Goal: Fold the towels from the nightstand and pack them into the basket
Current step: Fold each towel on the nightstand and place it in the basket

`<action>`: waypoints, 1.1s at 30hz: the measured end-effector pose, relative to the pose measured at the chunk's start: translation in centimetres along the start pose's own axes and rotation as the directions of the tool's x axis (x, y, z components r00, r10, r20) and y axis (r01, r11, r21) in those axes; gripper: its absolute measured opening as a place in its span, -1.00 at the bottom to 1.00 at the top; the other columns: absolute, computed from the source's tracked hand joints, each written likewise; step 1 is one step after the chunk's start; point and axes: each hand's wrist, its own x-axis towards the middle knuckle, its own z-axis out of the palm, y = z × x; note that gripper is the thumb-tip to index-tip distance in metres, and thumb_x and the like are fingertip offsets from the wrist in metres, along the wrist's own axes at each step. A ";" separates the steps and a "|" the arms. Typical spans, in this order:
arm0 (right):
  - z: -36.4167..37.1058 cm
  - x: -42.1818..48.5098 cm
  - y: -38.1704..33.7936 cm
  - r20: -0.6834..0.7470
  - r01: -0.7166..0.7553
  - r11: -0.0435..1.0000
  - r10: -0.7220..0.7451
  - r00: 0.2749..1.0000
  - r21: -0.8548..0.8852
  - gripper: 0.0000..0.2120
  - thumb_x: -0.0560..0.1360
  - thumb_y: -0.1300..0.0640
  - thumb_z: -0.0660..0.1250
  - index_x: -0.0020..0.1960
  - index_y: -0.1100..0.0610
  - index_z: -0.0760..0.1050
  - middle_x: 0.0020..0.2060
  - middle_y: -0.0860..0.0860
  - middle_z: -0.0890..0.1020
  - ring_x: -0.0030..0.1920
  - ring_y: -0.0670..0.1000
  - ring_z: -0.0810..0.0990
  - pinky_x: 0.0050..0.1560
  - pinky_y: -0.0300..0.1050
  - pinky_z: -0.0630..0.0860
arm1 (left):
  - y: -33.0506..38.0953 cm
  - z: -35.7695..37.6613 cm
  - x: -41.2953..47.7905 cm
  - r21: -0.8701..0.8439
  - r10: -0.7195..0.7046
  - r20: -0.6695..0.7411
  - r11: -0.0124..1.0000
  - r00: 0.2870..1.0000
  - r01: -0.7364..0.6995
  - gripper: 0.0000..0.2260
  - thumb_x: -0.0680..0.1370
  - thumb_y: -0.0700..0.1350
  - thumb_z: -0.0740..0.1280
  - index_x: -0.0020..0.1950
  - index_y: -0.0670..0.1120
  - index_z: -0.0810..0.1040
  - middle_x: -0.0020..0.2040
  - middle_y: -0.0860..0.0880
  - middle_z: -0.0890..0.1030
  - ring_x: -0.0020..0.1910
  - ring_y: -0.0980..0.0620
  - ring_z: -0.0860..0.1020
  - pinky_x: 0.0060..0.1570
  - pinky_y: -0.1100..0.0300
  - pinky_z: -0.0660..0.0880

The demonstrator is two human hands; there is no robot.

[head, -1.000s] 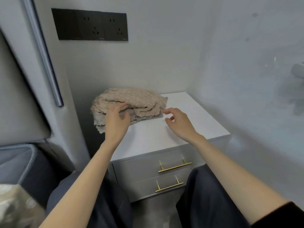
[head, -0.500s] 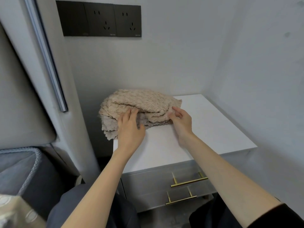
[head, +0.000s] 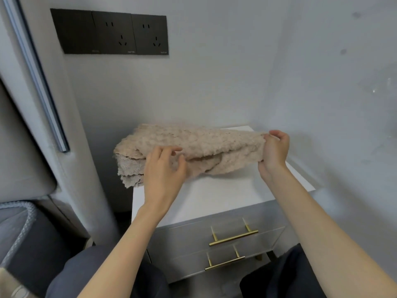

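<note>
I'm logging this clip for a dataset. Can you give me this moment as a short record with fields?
top towel: beige, right end raised, left part on the pile
left hand: pinches the top towel's front edge
right hand: grips its right end
pile: more towels, nightstand's back left corner
nightstand: white top, two drawers, gold handles
wall: black socket panel

Towels (head: 193, 145) lie on nightstand (head: 214, 196), below wall sockets (head: 109, 32).
</note>
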 end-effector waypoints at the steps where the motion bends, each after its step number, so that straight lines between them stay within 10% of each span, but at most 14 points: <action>1: -0.7 0.3 0.1 -0.011 -0.028 0.998 0.027 1.000 -0.052 -0.80 0.53 0.36 0.09 0.03 0.09 0.30 -0.09 0.07 0.43 -0.17 0.02 0.43 -0.24 -0.12 0.36 | 0.1 0.0 -0.1 -0.007 0.015 0.003 1.000 1.000 -0.015 -0.81 0.55 -0.08 0.28 0.15 -0.01 0.56 0.04 0.05 0.50 0.04 0.06 0.43 0.00 0.21 0.36; 7: -5.3 1.7 0.2 -0.085 0.002 0.954 -0.028 0.996 -0.299 -0.73 0.46 0.31 0.09 -0.28 0.01 0.11 -0.38 0.00 0.18 -0.43 -0.02 0.15 -0.46 -0.18 0.14 | 0.8 1.6 -0.8 0.016 -0.050 0.150 0.999 0.987 0.048 -0.72 0.55 -0.12 0.27 0.27 -0.04 0.49 0.13 -0.03 0.49 0.17 -0.01 0.41 0.13 0.18 0.34; 12: -7.9 1.8 0.0 0.071 0.046 0.763 0.000 0.998 -0.645 -0.97 0.46 0.23 0.17 -0.15 0.18 0.36 -0.41 0.02 0.35 -0.44 -0.02 0.29 -0.45 -0.19 0.20 | 0.9 2.6 -0.4 0.151 -0.104 0.290 0.987 0.951 0.062 -0.65 0.59 -0.04 0.23 0.37 -0.04 0.43 0.31 -0.09 0.43 0.32 -0.10 0.32 0.25 0.04 0.29; 24: -8.8 3.3 -1.4 0.154 -0.095 0.939 0.153 0.976 -0.331 -0.75 0.49 0.19 0.39 0.16 0.09 0.49 -0.01 0.13 0.62 -0.06 0.07 0.62 -0.01 -0.04 0.55 | 2.1 6.7 2.1 0.387 -0.263 0.643 0.922 0.719 -0.009 -0.49 0.52 0.17 0.28 0.33 -0.12 0.41 0.34 -0.20 0.38 0.33 -0.19 0.35 0.28 -0.06 0.38; 30: -8.5 5.7 -0.8 0.091 0.115 0.926 -0.088 0.992 -0.361 -0.85 0.50 0.18 0.36 0.06 0.08 0.48 -0.16 -0.01 0.60 -0.28 -0.16 0.57 -0.42 -0.38 0.46 | 2.4 8.5 2.7 0.334 -0.226 0.703 0.942 0.674 -0.033 -0.64 0.53 0.02 0.34 -0.33 -0.04 0.23 -0.39 0.00 0.30 -0.41 0.01 0.30 -0.38 0.18 0.20; 33: -8.0 6.7 -0.6 0.109 -0.003 0.968 0.032 0.994 -0.250 -0.78 0.52 0.14 0.36 0.15 0.07 0.46 -0.07 0.06 0.61 -0.24 -0.11 0.62 -0.39 -0.31 0.51 | 2.5 8.8 2.4 0.251 -0.123 0.681 0.965 0.722 -0.072 -0.71 0.57 -0.02 0.29 -0.26 -0.07 0.28 -0.38 0.01 0.32 -0.41 0.07 0.28 -0.42 0.17 0.16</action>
